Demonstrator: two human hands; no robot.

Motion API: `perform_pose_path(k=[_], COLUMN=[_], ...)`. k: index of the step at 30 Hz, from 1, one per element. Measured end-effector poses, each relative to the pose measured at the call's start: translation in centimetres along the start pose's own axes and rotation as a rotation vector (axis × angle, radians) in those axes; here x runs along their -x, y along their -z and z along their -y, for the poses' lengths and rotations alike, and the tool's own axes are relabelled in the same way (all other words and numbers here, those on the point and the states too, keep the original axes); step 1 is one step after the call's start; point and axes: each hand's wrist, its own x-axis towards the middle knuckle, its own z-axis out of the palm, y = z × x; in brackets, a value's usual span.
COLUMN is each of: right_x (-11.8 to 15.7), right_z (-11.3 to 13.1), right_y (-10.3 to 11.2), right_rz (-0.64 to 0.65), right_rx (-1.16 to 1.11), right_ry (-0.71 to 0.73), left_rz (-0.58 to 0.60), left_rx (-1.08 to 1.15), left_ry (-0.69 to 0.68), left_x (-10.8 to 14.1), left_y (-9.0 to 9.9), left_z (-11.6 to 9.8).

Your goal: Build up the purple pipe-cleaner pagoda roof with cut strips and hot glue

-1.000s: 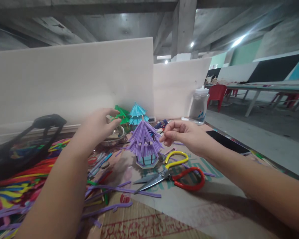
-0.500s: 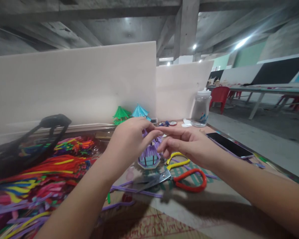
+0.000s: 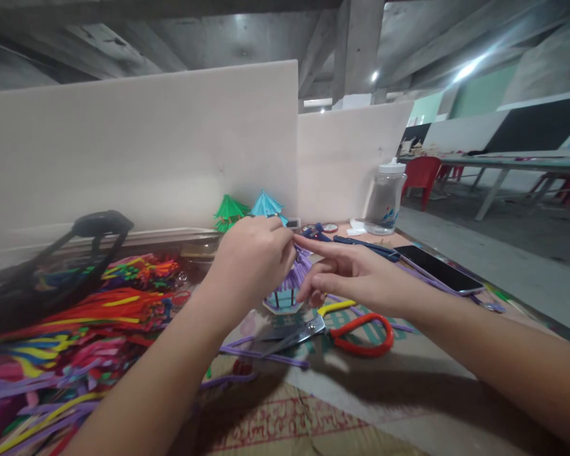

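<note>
A small model pavilion [image 3: 284,301] with a purple strip roof and a pale blue base stands upright on the table. My left hand [image 3: 251,269] is closed over its top, back of the hand toward me. It hides the roof's left part and whatever its fingers pinch. From the other side comes my right hand [image 3: 356,275], index finger stretched out to the roof's tip and touching or nearly touching my left fingers. Its other fingers are loosely bent beside the roof, with nothing visible in them. Scissors [image 3: 316,326] with one yellow and one red handle lie just in front of the model.
Colourful fuzzy craft stems [image 3: 109,310] heap up at left beside a blurred black object [image 3: 102,225]. Green [image 3: 230,209] and blue [image 3: 266,204] model roofs stand behind. At right are a water bottle [image 3: 384,199], a phone [image 3: 437,269] and dark blue pliers-like handles [image 3: 368,247].
My left fingers have curled in more tightly, hiding the thumb. My right index finger still points at the roof tip. The view has shifted slightly, uncovering the dark blue tool behind my right hand.
</note>
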Motion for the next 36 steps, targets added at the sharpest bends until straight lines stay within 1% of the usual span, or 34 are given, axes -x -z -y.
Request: perform_pose_path(k=[5,8,11,14,17,19,21,24,28,33,36], right_x=[0.3,0.2,0.0,-0.1,-0.1,0.0,0.1,0.1,0.2,0.3,0.4], right_z=[-0.1,0.0,-0.2,-0.4,-0.4,-0.4,-0.3,-0.3,-0.1,0.1,-0.2], right_y=[-0.5,-0.3,0.2,0.6,0.7,0.6,0.6,0.6,0.4,0.1,0.1], right_rz=[0.046,0.048,0.042,0.038,0.032,0.029,0.018,0.016,0.049,0.095,0.125], right_rx=[-0.084,-0.143,-0.168,-0.185,-0.192,-0.198,-0.208,-0.227,-0.271,-0.323,-0.299], right_ry=[-0.01,0.004,0.006,0.002,0.011,0.023,0.03,0.032,0.017,0.019,0.044], left_rz=[-0.056,-0.082,-0.099,-0.078,-0.019,0.012,0.018,-0.042,-0.123,-0.201,-0.203], left_rx=[0.058,0.184,0.308,0.399,0.456,0.482,0.514,0.553,0.505,0.315,0.202], left_ry=[0.005,0.048,0.12,0.2,0.251,0.233,0.193,0.175,0.141,0.064,0.028], left_x=[0.0,0.1,0.2,0.1,0.1,0.2,0.3,0.4,0.4,0.3,0.3], left_y=[-0.3,0.1,0.8,1.5,1.9,2.0,1.8,1.2,0.8,0.7,0.5], left_z=[0.3,0.9,1.5,1.9,2.1,2.3,2.4,2.3,2.0,1.6,1.4])
